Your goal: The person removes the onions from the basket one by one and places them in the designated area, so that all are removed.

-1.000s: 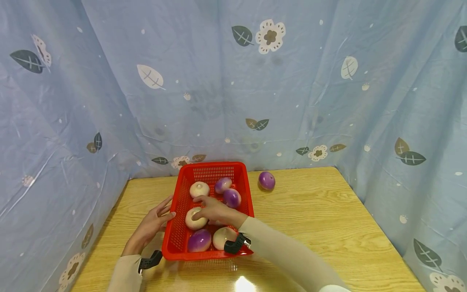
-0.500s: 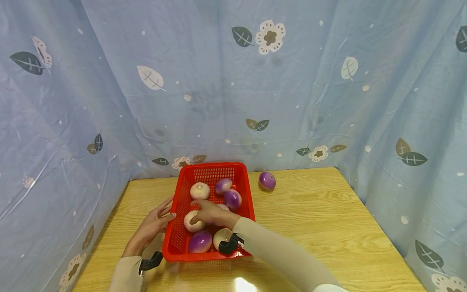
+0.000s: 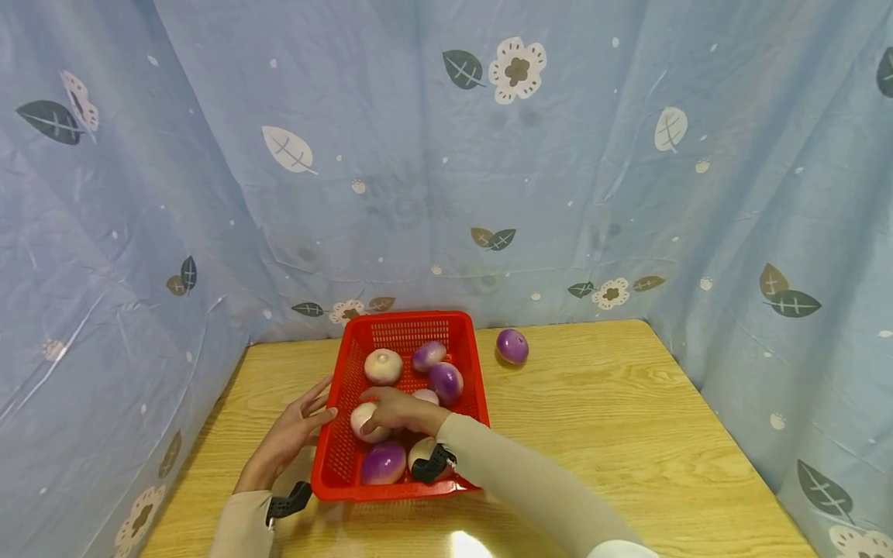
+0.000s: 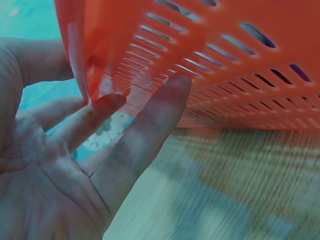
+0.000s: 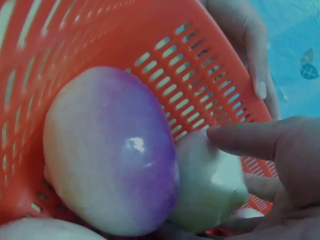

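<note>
A red plastic basket [image 3: 391, 494] with slotted walls stands on the table and contains several purple and white onions. My right hand [image 3: 402, 408] reaches into it and grips a white onion [image 5: 212, 182] near the left wall, thumb and fingers on either side. Close to that hand lies a glossy purple-and-white onion [image 5: 112, 150], the purple onion [image 3: 384, 463] in the head view. On the basket's left outside, my left hand [image 3: 289, 434] touches the rim and slotted wall with nearly straight fingers [image 4: 145, 135]. The right hand partly hides a pale pink onion [image 3: 425, 397].
Toward the basket's back are another white onion [image 3: 383, 366] and two purple onions. A lone purple onion [image 3: 512, 346] sits right of the basket on the wooden table [image 3: 593, 418]. Blue patterned curtains [image 3: 391, 194] enclose the back and sides.
My right hand has shifted slightly left inside the basket, and the white onion has moved left with it. More of the pale pink onion shows. My left hand stays at the basket's side.
</note>
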`<state>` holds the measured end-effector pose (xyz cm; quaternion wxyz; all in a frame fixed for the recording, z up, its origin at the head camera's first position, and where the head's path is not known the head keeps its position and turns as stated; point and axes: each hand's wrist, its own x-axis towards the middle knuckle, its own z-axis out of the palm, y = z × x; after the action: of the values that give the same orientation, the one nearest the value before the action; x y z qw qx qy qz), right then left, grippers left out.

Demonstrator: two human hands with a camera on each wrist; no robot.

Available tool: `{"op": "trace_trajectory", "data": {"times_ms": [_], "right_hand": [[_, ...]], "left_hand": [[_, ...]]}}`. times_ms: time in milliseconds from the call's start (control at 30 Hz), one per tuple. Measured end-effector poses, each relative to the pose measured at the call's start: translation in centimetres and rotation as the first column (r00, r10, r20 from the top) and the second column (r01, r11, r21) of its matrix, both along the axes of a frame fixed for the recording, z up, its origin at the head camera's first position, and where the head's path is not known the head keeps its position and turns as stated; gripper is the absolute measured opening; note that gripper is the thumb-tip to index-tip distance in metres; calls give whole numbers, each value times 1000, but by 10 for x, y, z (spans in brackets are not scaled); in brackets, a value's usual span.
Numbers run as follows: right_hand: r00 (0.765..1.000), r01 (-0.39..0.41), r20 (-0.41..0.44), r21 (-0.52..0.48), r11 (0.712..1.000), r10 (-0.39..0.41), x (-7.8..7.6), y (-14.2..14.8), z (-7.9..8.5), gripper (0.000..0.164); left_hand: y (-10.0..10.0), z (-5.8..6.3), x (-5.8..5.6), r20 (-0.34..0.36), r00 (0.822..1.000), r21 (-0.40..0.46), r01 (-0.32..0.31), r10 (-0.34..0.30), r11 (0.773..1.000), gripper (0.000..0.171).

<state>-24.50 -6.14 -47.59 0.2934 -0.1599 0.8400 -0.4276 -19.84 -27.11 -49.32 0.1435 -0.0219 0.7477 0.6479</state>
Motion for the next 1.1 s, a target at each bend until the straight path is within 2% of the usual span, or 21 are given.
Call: {"op": "trace_trajectory", "data": {"times_ms": [300,567,733,967,1100], "right_hand": [[1000,-20,1,-31,999,20,0,3,0,58],[1000,6,24,-175,985,-2,-1,8,9,50],[1000,13,-22,-173,985,-17,2,15,18,52],[999,47,1,-251,967,-48,7,27,30,62],[998,41,-46,-243,969,-53,9,35,34,62]], "left_hand": [[1,0,-1,0,1000,4,3,-3,1000,71],[0,-2,-1,-4,1000,-9,-15,15,1000,70],[0,-1,-1,-5,1000,-4,-15,15,1000,72],[-1,-1,0,-16,1000,3,-17,17,1000,70],[-1,-1,0,-17,1000,1,-18,18,1000,70]]}}
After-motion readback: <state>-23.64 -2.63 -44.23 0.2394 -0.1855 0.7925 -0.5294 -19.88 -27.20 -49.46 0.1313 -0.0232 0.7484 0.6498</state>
